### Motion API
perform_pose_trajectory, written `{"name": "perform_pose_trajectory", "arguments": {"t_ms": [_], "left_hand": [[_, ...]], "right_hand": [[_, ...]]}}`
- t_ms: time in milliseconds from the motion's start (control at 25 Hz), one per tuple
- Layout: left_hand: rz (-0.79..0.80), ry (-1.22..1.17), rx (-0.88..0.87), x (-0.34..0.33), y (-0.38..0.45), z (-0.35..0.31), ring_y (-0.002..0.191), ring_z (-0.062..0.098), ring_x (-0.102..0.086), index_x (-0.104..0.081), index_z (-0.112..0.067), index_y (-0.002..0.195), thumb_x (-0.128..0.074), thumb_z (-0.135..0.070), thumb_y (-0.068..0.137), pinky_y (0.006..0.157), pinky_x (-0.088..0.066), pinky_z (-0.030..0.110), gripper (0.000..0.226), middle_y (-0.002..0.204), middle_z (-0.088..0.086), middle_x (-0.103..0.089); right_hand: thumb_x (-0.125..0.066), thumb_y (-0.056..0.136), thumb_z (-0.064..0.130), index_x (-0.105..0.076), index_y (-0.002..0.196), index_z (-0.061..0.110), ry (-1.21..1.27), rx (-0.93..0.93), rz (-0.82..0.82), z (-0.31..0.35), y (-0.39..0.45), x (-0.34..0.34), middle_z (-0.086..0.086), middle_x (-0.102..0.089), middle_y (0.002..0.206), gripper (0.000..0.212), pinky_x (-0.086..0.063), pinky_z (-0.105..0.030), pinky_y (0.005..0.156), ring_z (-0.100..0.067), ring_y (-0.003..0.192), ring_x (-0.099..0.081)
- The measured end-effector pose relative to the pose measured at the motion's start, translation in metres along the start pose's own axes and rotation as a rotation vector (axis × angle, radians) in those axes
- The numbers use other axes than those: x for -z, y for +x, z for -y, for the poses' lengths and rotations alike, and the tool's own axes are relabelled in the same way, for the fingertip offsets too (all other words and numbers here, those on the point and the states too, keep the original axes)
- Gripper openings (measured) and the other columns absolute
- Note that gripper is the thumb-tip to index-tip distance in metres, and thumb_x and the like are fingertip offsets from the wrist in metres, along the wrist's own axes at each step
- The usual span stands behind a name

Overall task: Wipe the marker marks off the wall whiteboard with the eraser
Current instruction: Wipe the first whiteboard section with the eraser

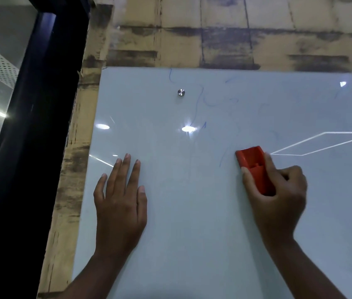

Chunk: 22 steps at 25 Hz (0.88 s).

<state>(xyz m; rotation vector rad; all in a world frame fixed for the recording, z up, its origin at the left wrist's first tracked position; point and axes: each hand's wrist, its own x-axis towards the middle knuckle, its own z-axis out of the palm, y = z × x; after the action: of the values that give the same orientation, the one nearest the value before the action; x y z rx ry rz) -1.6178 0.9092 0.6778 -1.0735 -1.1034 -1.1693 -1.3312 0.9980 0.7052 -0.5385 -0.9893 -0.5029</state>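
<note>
A glossy white wall whiteboard (192,212) fills most of the view. Thin blue marker marks (201,104) run across its upper middle, with fainter smears further right. My right hand (278,195) grips a red eraser (251,160) and holds it against the board, just right of a short blue stroke. My left hand (121,195) lies flat on the board at the lower left, fingers straight and spread.
A round metal mounting stud (181,92) sits near the board's top edge. Above and left of the board is a tan, dark-stained wall (192,39). A black frame (34,126) with glass stands at the far left. Ceiling lights reflect in the board.
</note>
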Motion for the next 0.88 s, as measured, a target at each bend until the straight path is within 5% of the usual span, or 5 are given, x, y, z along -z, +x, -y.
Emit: {"name": "perform_pose_trajectory", "arguments": {"t_ms": [320, 560, 760, 880], "left_hand": [[0.012, 0.023, -0.009, -0.001, 0.001, 0.004, 0.160, 0.027, -0.031, -0.046, -0.009, 0.160, -0.042, -0.020, 0.104, 0.126, -0.028, 0.057, 0.057, 0.171, 0.010, -0.036], [-0.011, 0.028, -0.024, -0.004, 0.000, 0.007, 0.160, 0.025, -0.032, -0.045, -0.011, 0.160, -0.037, -0.023, 0.105, 0.125, -0.029, 0.055, 0.057, 0.172, 0.007, -0.035], [-0.041, 0.039, -0.032, -0.008, -0.001, 0.007, 0.158, 0.026, -0.035, -0.046, -0.012, 0.160, -0.037, -0.025, 0.106, 0.124, -0.028, 0.054, 0.057, 0.171, 0.008, -0.036], [-0.054, 0.046, -0.027, -0.009, -0.001, 0.007, 0.156, 0.028, -0.037, -0.047, -0.011, 0.159, -0.038, -0.026, 0.105, 0.123, -0.029, 0.054, 0.057, 0.170, 0.009, -0.038]], "right_hand": [[-0.071, 0.090, 0.051, -0.069, 0.134, 0.019, 0.143, 0.561, 0.279, 0.078, -0.048, -0.030, -0.002, -0.054, 0.086, 0.054, -0.047, -0.038, 0.061, -0.019, 0.075, -0.050], [-0.072, 0.088, 0.047, -0.072, 0.129, 0.022, 0.055, 0.465, 0.131, 0.058, 0.017, -0.040, -0.002, -0.052, 0.083, 0.048, -0.047, -0.035, 0.060, -0.022, 0.071, -0.051], [-0.074, 0.089, 0.049, -0.066, 0.137, 0.020, -0.045, -0.033, 0.035, 0.044, 0.083, -0.047, -0.004, -0.045, 0.088, 0.057, -0.054, -0.048, 0.069, -0.021, 0.081, -0.044], [-0.068, 0.093, 0.046, -0.066, 0.136, 0.017, -0.002, 0.253, 0.097, 0.077, 0.044, -0.058, -0.006, -0.048, 0.086, 0.052, -0.049, -0.041, 0.065, -0.026, 0.079, -0.048]]}}
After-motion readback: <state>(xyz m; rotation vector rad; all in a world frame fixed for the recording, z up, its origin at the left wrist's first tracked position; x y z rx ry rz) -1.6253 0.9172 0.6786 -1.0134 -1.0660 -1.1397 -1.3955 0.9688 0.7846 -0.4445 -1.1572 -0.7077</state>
